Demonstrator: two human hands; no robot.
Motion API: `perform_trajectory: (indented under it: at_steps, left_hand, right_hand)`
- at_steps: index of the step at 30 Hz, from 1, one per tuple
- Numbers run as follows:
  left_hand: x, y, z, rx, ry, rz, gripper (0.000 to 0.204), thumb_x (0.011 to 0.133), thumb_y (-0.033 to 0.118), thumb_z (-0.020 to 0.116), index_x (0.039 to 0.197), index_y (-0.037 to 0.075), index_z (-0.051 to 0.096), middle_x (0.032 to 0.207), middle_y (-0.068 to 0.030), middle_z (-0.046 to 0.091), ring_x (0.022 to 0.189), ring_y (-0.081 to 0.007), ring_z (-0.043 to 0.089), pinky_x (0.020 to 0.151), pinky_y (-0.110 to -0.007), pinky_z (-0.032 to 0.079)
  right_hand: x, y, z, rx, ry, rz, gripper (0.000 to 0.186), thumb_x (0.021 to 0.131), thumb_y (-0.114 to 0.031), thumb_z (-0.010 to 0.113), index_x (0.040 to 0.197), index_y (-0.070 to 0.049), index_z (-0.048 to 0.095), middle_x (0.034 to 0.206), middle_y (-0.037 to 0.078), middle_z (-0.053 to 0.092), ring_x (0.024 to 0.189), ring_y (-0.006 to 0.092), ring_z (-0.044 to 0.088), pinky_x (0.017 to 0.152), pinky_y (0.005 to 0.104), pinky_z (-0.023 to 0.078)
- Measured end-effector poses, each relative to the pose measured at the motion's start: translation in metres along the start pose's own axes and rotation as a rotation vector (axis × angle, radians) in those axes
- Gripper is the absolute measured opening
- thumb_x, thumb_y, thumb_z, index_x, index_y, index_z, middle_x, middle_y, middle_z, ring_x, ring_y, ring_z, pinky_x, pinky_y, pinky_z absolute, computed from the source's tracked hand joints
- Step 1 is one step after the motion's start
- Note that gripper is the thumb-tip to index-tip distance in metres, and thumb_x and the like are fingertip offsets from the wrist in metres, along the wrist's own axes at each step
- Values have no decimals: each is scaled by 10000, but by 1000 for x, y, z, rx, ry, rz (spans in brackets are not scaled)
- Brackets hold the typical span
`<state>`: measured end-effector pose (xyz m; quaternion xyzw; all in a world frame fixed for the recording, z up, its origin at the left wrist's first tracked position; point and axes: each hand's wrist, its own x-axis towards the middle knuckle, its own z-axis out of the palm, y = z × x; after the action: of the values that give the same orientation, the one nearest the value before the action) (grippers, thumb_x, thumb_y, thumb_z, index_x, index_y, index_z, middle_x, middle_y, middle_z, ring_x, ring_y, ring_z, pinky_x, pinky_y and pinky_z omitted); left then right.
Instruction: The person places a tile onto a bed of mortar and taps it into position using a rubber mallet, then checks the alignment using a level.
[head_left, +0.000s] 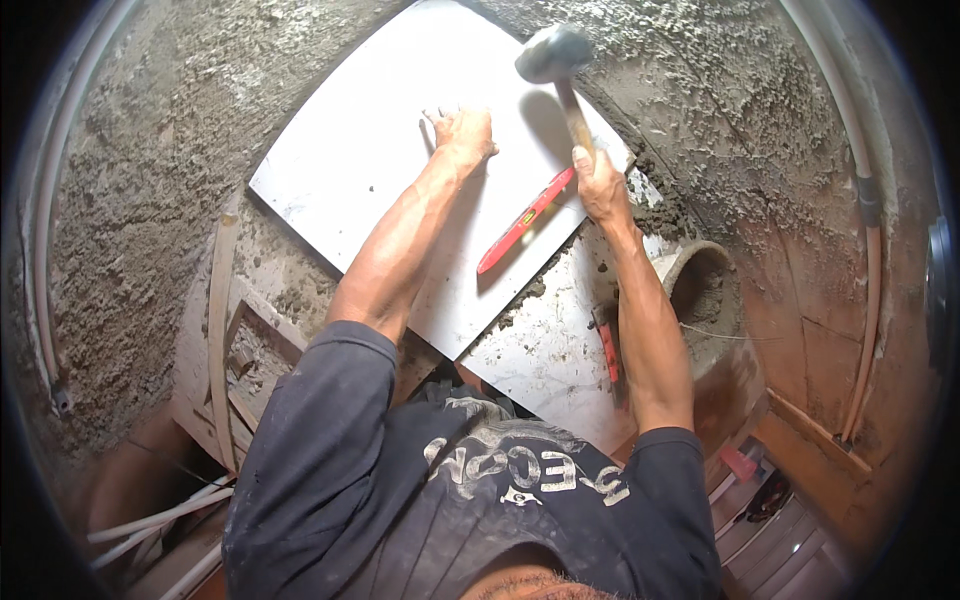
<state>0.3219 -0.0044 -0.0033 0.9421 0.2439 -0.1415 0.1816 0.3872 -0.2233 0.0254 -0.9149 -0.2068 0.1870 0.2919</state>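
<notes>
A large white tile (370,170) lies in front of me with its corners pointing near and far. My left hand (462,135) rests on the tile's upper middle, its fingers spread. Gripped by its wooden handle, a rubber mallet (556,55) is in my right hand (602,188); the dark head is up over the far right part of the tile and casts a shadow there. On the tile between my forearms sits a red spirit level (525,222), its far end close to my right hand.
Rough mortar covers the walls (690,80) around the tile. A mortar-caked bucket (700,290) stands right of my right forearm. A red-handled tool (608,350) lies on a mortar-spattered white surface (545,365). Wooden strips (222,330) are at left; pipes (160,520) lie lower left.
</notes>
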Motion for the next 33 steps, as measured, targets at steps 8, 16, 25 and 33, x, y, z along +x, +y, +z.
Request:
perform_trajectory:
  at_steps: [8,16,25,33]
  left_hand:
    - [10,-2,13,-34,6,37,428,637,311,813,957,50,701,1149,-213,599,1178,-449,468,981,-677,250]
    - [12,1,9,-2,12,15,417,645,337,809,945,64,711,1165,-210,596,1174,-424,483,996,-646,254]
    - [16,0,10,1,-11,4,437,643,327,819,978,71,703,1191,-212,584,1196,-437,463,1002,-626,265]
    - [17,-2,11,-9,-20,9,425,650,314,820,979,72,702,1185,-212,588,1204,-428,460,997,-638,275]
  right_hand:
    - [-15,36,3,-53,41,40,580,932,-542,396,959,26,509,792,265,603,786,449,607,704,474,470]
    - [-41,29,-1,-57,48,104,657,934,-562,357,1081,57,519,866,316,609,896,431,624,773,499,477]
    - [-75,50,7,-5,154,222,568,955,-509,340,1019,26,516,772,252,615,721,387,623,656,452,482]
    - [-100,71,21,45,244,283,521,957,-471,369,1015,32,491,813,265,611,802,408,626,681,468,478]
